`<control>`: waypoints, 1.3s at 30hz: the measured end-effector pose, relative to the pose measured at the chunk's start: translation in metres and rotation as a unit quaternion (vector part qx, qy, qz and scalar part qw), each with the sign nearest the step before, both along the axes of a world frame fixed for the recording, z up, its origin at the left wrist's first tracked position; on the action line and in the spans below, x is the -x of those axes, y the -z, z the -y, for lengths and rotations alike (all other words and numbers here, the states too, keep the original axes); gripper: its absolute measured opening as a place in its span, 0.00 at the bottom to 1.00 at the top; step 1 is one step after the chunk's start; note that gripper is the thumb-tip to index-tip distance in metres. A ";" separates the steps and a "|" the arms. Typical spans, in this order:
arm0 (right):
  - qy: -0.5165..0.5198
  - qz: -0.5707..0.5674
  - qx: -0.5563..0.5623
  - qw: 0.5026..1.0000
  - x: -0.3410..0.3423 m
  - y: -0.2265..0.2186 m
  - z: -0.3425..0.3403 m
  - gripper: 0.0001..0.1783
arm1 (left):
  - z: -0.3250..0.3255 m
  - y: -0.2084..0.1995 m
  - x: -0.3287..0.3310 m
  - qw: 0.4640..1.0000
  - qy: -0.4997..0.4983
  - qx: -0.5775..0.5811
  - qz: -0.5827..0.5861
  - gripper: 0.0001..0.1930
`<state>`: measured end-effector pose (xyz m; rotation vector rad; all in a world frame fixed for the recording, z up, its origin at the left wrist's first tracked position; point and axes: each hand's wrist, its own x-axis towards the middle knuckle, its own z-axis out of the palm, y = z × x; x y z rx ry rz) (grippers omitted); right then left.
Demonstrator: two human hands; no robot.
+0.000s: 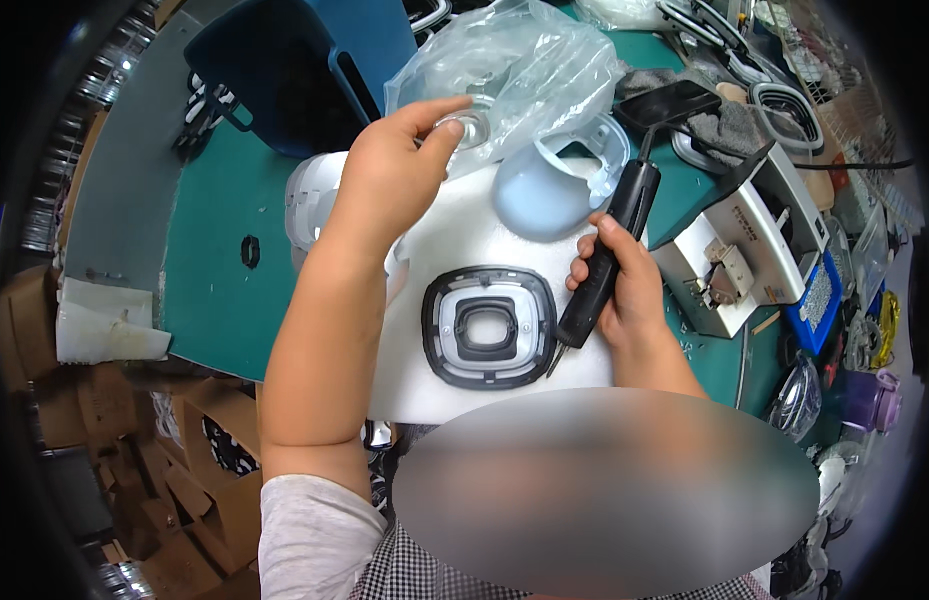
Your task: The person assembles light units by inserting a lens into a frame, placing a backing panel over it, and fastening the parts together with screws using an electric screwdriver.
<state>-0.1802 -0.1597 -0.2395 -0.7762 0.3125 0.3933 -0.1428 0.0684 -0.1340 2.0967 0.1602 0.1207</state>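
Observation:
My left hand reaches to the far side of the white foam pad. Its thumb and fingers are closed on a clear round plastic part, beside a crumpled clear plastic bag. A black electric screwdriver is gripped in my right hand, its bit slanting down toward the near left. Close to that bit, a rounded-square grey and white frame with a central opening lies on the pad. Behind it rests a light blue plastic shell. A white plastic shell is partly hidden by my left forearm.
A dark blue bin stands at the back left. On the right sits a white screw feeder beside a blue tray of small parts. A small black ring lies on the green mat. Cardboard boxes stand lower left.

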 end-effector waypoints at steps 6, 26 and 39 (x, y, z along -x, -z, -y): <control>0.002 0.003 0.022 1.000 -0.004 0.005 -0.001 0.14 | -0.002 -0.009 0.058 0.998 -0.004 -0.035 -0.055 0.14; -0.009 0.067 -0.001 0.998 -0.004 0.013 0.003 0.17 | 0.018 0.069 0.131 0.917 0.057 -0.345 0.191 0.05; 0.028 0.012 0.000 1.000 -0.002 0.005 -0.002 0.13 | 0.012 0.088 0.127 0.925 0.066 -0.313 0.206 0.04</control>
